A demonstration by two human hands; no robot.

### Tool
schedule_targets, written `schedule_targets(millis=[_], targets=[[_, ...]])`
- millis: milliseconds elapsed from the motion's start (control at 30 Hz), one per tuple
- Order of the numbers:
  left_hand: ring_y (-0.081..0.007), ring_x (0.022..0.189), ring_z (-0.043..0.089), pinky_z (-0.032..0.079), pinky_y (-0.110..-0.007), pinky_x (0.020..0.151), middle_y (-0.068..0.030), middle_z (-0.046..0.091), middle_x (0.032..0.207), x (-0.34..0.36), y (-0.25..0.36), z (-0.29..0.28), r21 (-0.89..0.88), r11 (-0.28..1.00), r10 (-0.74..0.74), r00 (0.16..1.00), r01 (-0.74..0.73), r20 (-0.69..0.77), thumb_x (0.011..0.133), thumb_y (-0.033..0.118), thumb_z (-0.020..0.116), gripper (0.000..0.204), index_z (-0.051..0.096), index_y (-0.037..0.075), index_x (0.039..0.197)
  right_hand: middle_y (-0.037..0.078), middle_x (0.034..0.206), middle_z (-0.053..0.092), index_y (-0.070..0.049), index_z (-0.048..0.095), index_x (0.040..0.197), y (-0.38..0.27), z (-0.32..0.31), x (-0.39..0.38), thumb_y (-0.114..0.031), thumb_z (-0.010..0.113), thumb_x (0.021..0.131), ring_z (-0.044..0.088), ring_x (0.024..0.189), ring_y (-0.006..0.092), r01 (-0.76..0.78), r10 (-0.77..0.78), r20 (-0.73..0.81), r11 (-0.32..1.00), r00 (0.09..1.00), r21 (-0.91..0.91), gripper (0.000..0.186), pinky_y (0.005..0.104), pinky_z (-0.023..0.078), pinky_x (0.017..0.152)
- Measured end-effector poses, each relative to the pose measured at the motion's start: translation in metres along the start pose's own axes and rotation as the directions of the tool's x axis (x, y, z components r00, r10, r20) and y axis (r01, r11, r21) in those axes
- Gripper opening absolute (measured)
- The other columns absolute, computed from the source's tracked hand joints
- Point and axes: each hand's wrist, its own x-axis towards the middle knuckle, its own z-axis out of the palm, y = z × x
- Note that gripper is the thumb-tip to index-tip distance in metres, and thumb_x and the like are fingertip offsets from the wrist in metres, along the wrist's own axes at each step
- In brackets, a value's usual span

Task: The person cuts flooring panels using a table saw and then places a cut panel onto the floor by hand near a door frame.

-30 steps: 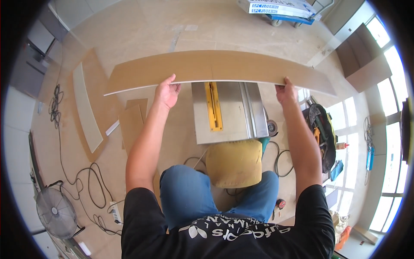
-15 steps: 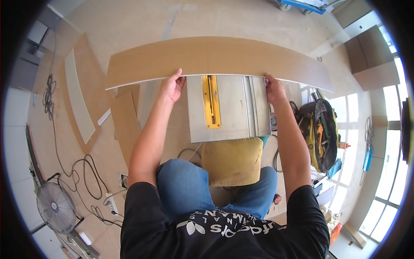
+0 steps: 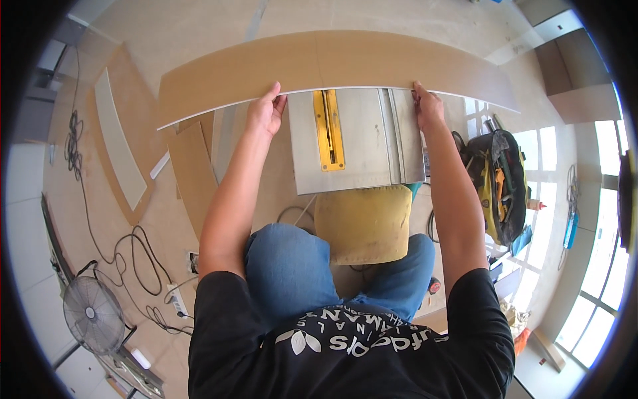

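Observation:
My left hand (image 3: pixel 266 113) and my right hand (image 3: pixel 428 108) both grip the near white edge of a long brown board (image 3: pixel 339 58), thumbs on its upper face. The board spans crosswise over the far part of a metal table saw top (image 3: pixel 362 143) with a yellow slotted insert (image 3: pixel 329 130); whether it rests on the top or hangs just above, I cannot tell. The saw's far edge is hidden under it. A worn yellow cushion or seat (image 3: pixel 361 226) sits below the saw's near edge, between my knees.
Loose boards (image 3: pixel 123 146) lie on the left floor, near coiled cables (image 3: pixel 74 149), a power strip (image 3: pixel 178 299) and a fan (image 3: pixel 93 312). At right are an open tool bag (image 3: pixel 502 183), a dark brown box-like cabinet (image 3: pixel 565 86) and tall windows (image 3: pixel 598 279).
My right hand has slid inward along the board from a second ago. The view has shifted, so board, saw and hands sit higher in the picture; the cart at the top is mostly out of view.

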Motion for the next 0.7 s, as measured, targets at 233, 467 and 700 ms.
schedule_targets(millis=[233,467,700], targets=[[-0.0140,0.090,0.061,0.055,-0.024,0.075,-0.0034,0.062,0.101,0.0008,0.0002,-0.0008,-0.002,1.000,-0.009,1.000,0.009,-0.011,0.086,0.007,0.068,0.023,0.058,0.008,0.107,0.001,0.074,0.056,-0.003,0.061,0.091,0.0012,0.0010,-0.0029,-0.014,0.069,0.087,0.052,0.063,0.0121,0.005,-0.005,-0.007,0.999,1.000,0.045,0.014,0.0245,0.042,0.056],[-0.0139,0.091,0.061,0.055,-0.024,0.075,-0.0035,0.062,0.102,-0.0028,-0.0008,0.0003,0.011,1.000,-0.018,0.999,0.018,-0.028,0.086,0.006,0.068,0.024,0.058,0.008,0.108,0.002,0.074,0.057,-0.003,0.059,0.092,0.0042,-0.0045,0.0013,-0.013,0.069,0.086,0.053,0.062,0.0120,0.020,-0.019,-0.019,0.999,1.000,0.039,0.015,0.0246,0.044,0.054],[-0.0143,0.091,0.061,0.055,-0.024,0.076,-0.0038,0.061,0.103,-0.0068,-0.0005,-0.0032,0.001,1.000,-0.018,1.000,0.018,-0.014,0.086,0.005,0.067,0.024,0.058,0.008,0.108,0.002,0.073,0.057,-0.004,0.059,0.091,0.0075,-0.0059,-0.0003,-0.010,0.068,0.086,0.053,0.062,0.0121,0.016,-0.015,-0.014,0.998,1.000,0.055,0.012,0.0242,0.044,0.055]])
